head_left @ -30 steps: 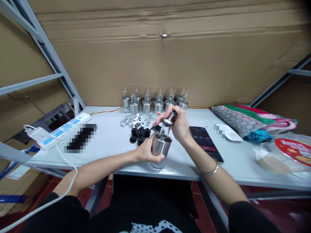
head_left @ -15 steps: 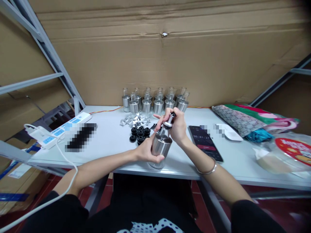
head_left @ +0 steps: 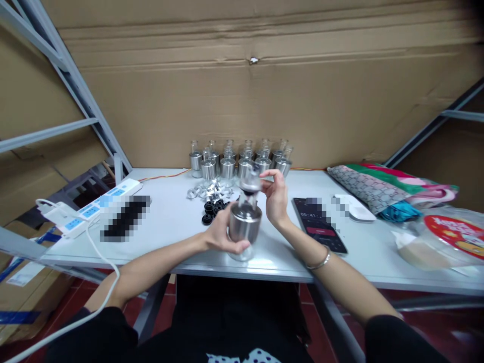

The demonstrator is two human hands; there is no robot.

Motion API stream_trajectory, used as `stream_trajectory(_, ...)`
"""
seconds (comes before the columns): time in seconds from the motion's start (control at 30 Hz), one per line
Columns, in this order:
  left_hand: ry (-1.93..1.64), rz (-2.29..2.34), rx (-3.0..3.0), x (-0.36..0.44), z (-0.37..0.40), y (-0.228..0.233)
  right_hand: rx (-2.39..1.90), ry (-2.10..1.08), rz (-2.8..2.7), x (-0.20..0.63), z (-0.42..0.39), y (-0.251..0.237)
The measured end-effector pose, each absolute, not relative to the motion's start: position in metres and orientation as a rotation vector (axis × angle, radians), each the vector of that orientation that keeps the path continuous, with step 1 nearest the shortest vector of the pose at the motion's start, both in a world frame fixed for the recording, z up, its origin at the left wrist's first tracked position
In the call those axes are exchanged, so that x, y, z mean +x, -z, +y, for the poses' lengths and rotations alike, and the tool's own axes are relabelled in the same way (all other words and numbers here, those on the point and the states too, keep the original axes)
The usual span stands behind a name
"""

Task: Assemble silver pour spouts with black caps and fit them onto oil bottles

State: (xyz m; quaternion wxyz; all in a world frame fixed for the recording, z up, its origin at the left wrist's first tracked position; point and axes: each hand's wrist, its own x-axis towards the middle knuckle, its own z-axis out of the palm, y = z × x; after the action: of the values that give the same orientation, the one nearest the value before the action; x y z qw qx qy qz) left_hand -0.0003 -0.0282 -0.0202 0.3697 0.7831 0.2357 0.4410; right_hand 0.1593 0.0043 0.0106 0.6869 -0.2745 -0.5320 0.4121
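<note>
My left hand is wrapped round a glass bottle with a brushed-metal sleeve, which stands upright near the table's front edge. On the bottle's neck sits a metal-and-black spout top, smeared by motion. Just right of that top is my right hand, its fingers apart and holding nothing; whether a fingertip touches the top I cannot tell. Behind the left hand lie several black round caps, partly hidden by the hand and bottle. Farther back is a pile of silvery rings and small parts.
Several similar metal-sleeved bottles stand in rows at the back against the cardboard. A phone and a white object lie to the right, with patterned cloth and a clear tub beyond. A power strip is at left.
My right hand has let go of the spout top and moved slightly right, its fingers opening. The top now sits on the neck, blurred. My left hand still holds the bottle.
</note>
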Motion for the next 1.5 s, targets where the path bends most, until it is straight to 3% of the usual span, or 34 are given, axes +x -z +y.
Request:
stream_trajectory(0.23,-1.876,1.193,1.71,-0.07,0.054,-0.002,-0.619,-0.789,-1.195,0.163,0.012,-0.013)
stream_trajectory(0.33,-2.037,1.405,1.608,-0.106,0.088,0.004,-0.603,-0.794,-1.249,0.16,0.008,-0.01)
stream_trajectory(0.47,-1.935,1.62,1.595,-0.136,0.11,0.027,-0.61,-0.807,-1.283,0.159,0.006,-0.009)
stream_trajectory(0.7,-1.637,1.612,1.753,-0.144,0.125,0.059,-0.576,-0.765,-1.243,0.162,0.011,-0.011)
stream_trajectory(1.5,-1.341,1.476,2.013,-0.14,0.132,0.072,-0.599,-0.819,-1.303,0.159,0.008,-0.012)
